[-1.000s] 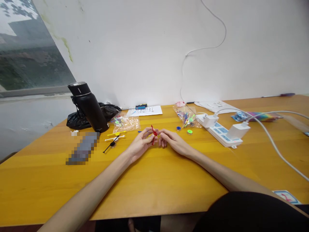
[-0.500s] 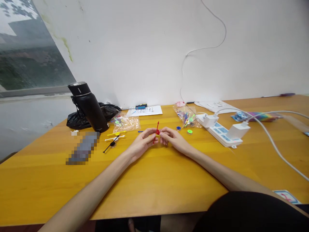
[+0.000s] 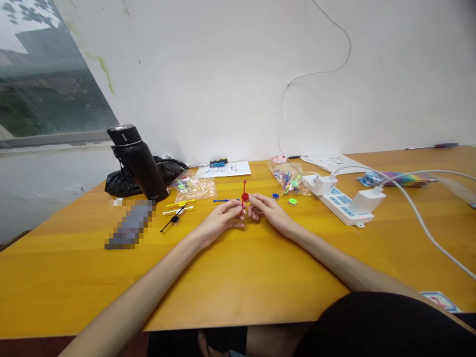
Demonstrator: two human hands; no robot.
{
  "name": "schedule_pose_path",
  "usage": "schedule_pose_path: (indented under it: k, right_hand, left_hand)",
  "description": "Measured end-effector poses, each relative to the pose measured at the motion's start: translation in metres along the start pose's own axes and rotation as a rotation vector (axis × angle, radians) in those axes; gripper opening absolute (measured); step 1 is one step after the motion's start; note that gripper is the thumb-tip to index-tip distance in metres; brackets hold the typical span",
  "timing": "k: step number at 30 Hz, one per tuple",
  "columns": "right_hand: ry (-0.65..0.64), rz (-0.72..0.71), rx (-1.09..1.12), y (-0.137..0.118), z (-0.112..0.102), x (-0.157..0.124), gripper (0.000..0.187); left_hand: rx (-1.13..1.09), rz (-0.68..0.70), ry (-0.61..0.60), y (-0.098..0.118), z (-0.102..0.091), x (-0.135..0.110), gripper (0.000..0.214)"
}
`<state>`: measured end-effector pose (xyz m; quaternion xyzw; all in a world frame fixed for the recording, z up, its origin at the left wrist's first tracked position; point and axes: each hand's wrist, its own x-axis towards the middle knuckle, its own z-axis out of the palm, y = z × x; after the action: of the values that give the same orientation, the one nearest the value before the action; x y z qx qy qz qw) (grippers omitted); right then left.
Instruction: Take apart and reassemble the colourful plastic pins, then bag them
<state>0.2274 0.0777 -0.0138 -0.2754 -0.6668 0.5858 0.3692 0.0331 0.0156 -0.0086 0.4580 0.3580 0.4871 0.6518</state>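
A red arrow spinner point(image 3: 245, 197) stands nearly upright between my hands, its tip pointing up. My left hand point(image 3: 224, 216) pinches its lower end between thumb and fingers. My right hand point(image 3: 269, 210) is closed at the right side of its round hub; the fingertips are partly hidden. Behind my left hand lies a blue arrow point(image 3: 225, 201). Further left are a yellow arrow spinner point(image 3: 181, 204), a white arrow spinner point(image 3: 179, 211) and a black arrow spinner point(image 3: 174, 218). Right of my hands sit a blue disc point(image 3: 275, 196) and a green disc point(image 3: 292, 202).
A black bottle point(image 3: 143, 166) and a blurred-out flat object point(image 3: 132, 225) are at left. Plastic bags of coloured parts point(image 3: 197, 188) point(image 3: 288, 178) lie near the wall. A power strip point(image 3: 342, 206) with chargers and white cables occupies the right. A screwdriver point(image 3: 218, 162) rests on white paper point(image 3: 238, 169).
Both hands still hold the red arrow spinner, which has risen slightly in view. My left fingers have shifted lower on its shaft, and more of the blue arrow behind shows.
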Motion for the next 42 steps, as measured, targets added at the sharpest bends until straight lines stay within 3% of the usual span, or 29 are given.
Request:
schedule_pose_path:
  k: [3, 11, 17, 28, 42]
  right_hand:
    - [-0.007, 0.022, 0.008, 0.0, -0.001, 0.0, 0.048]
    - [-0.008, 0.04, -0.02, 0.001, 0.001, -0.002, 0.042]
    - [-0.012, 0.038, -0.039, 0.001, 0.001, -0.002, 0.037]
    - [-0.026, 0.031, -0.042, 0.001, 0.0, -0.003, 0.037]
    - [-0.052, 0.016, -0.08, 0.002, 0.0, -0.002, 0.033]
  left_hand:
    - [-0.03, 0.036, 0.094, 0.001, 0.002, -0.001, 0.032]
    - [-0.244, 0.292, 0.587, 0.005, -0.013, 0.011, 0.011]
    - [-0.406, 0.382, 0.769, 0.013, -0.022, 0.011, 0.017]
    - [-0.464, 0.281, 0.843, 0.012, -0.021, 0.01, 0.013]
    - [-0.472, 0.162, 0.727, 0.007, -0.019, 0.01, 0.024]
